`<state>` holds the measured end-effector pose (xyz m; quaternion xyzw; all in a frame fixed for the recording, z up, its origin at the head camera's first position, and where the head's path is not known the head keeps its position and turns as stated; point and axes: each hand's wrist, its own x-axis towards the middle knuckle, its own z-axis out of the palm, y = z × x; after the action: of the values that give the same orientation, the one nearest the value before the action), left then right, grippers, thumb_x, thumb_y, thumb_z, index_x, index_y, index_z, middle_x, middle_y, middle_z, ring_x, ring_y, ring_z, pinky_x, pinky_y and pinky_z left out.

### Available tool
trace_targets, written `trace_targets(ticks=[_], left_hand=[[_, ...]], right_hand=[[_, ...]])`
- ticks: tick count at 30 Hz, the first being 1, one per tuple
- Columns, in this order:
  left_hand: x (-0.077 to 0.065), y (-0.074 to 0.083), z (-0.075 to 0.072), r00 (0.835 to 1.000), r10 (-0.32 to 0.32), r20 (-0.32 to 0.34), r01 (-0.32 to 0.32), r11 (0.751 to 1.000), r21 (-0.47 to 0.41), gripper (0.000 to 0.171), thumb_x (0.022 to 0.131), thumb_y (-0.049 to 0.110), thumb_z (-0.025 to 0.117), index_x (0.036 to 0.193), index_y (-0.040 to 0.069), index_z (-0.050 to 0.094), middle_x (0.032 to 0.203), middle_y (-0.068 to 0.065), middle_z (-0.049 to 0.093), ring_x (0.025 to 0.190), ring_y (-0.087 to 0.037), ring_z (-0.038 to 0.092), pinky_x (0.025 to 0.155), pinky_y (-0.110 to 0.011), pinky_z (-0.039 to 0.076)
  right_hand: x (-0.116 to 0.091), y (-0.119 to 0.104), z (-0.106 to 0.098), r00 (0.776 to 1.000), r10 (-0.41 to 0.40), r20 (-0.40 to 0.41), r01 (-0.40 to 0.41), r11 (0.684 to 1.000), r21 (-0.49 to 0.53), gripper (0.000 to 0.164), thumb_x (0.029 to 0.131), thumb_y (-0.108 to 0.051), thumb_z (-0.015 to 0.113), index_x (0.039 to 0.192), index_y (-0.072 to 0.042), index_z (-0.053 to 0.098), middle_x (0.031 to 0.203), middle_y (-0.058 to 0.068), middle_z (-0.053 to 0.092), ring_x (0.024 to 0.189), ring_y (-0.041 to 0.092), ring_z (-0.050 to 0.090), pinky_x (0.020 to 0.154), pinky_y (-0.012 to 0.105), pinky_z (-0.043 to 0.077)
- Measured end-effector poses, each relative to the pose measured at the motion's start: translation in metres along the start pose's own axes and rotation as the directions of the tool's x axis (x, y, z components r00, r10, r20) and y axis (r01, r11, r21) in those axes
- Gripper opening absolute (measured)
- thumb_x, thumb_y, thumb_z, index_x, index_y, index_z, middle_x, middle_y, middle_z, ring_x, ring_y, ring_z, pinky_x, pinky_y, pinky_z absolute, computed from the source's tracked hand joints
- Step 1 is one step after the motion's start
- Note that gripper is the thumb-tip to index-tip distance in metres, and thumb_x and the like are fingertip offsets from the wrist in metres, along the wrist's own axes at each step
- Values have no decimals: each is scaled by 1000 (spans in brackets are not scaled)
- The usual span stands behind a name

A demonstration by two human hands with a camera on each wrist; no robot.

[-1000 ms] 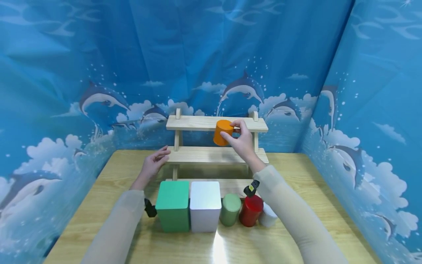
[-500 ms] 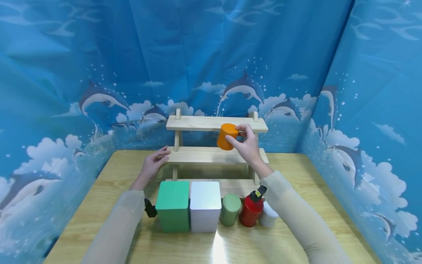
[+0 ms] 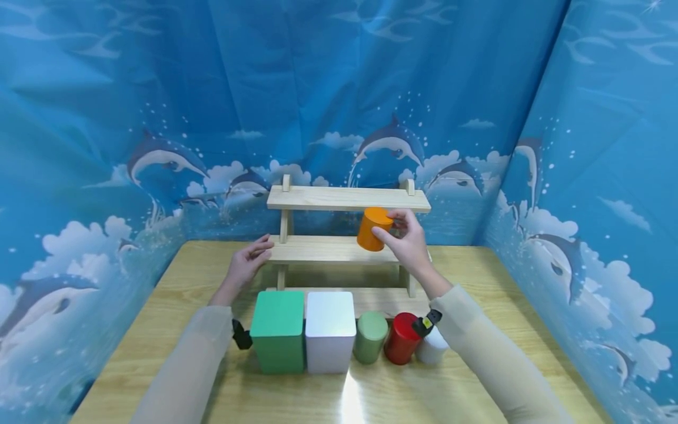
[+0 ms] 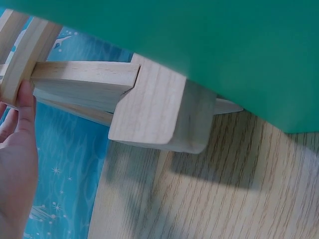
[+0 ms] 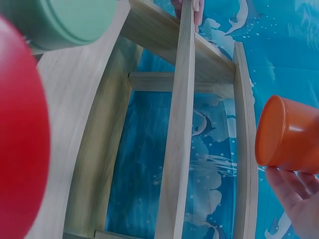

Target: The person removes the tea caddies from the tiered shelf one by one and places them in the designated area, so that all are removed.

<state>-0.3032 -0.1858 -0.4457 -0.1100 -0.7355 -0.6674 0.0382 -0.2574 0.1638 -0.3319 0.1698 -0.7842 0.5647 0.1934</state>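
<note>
In the head view my right hand (image 3: 410, 241) holds an orange mug (image 3: 372, 229) from its right side, thumb at the front. The mug's flat closed end faces up, and it overlaps the middle shelf in this view. In the right wrist view, fingers support the mug (image 5: 291, 134) from below, apart from the wooden rack. My left hand (image 3: 249, 259) pinches the left end of the middle shelf (image 3: 318, 249) of this three-tier wooden rack. The left wrist view shows its fingers (image 4: 26, 107) against the board's end, with the thumb hidden.
Before the rack stand a green box (image 3: 278, 333), a white box (image 3: 331, 333), a pale green cylinder (image 3: 370, 337), a red cylinder (image 3: 401, 340) and a white cylinder (image 3: 432, 347), partly behind the right wrist camera. A blue dolphin-print curtain (image 3: 318, 88) surrounds the wooden table (image 3: 212, 388).
My right hand has carried the orange mug rightward and down, from overlapping the top shelf to overlapping the middle one. My left hand stays at the shelf end.
</note>
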Motion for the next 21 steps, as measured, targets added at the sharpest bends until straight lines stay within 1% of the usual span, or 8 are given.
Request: trace_targets(ticks=[2, 6, 8, 10, 16, 21], left_hand=[[0, 0, 0, 1000, -1, -3, 1, 1000, 2, 34, 93, 6, 56, 123, -10, 53, 146, -13, 35, 124, -35, 42, 81, -12, 46], [0, 0, 0, 1000, 2, -4, -2, 1000, 9, 33, 93, 6, 55, 122, -10, 53, 145, -14, 35, 124, -35, 42, 81, -12, 46], [0, 1, 0, 1000, 0, -3, 0, 1000, 7, 33, 93, 6, 55, 122, -10, 54, 145, -14, 35, 125, -35, 41, 81, -12, 46], [0, 1, -1, 1000, -1, 0, 1, 1000, 7, 33, 93, 6, 55, 122, -9, 54, 146, -14, 35, 125, -35, 40, 81, -12, 45], [0, 2, -1, 1000, -9, 9, 9, 1000, -9, 33, 93, 6, 55, 123, -9, 53, 146, -13, 33, 127, -34, 39, 82, -12, 45], [1, 1, 0, 1000, -10, 10, 10, 1000, -2, 33, 93, 7, 55, 123, -9, 54, 147, -13, 33, 127, -34, 39, 82, -12, 45]], right_hand=[[-2, 1, -2, 1000, 3, -1, -3, 1000, -1, 39, 85, -8, 68, 113, 7, 47, 115, 20, 50, 102, 33, 54, 87, 47, 48], [-5, 3, -7, 1000, 13, -5, -13, 1000, -5, 40, 85, -8, 68, 114, 8, 47, 115, 20, 51, 100, 34, 55, 78, 30, 52], [-7, 4, -10, 1000, 18, -7, -18, 1000, 5, 40, 85, -8, 68, 114, 8, 46, 114, 21, 51, 100, 35, 55, 74, 23, 52], [-8, 4, -12, 1000, 20, -11, -20, 1000, 8, 40, 85, -7, 67, 115, 9, 45, 114, 21, 50, 100, 35, 55, 72, 19, 51], [-13, 9, -20, 1000, 3, -20, -3, 1000, -1, 40, 85, -5, 67, 115, 9, 45, 115, 22, 49, 100, 37, 53, 70, 18, 50], [-14, 33, -27, 999, 8, -36, -8, 1000, -8, 42, 85, -12, 69, 117, 3, 46, 117, 15, 50, 100, 30, 54, 72, 20, 52]])
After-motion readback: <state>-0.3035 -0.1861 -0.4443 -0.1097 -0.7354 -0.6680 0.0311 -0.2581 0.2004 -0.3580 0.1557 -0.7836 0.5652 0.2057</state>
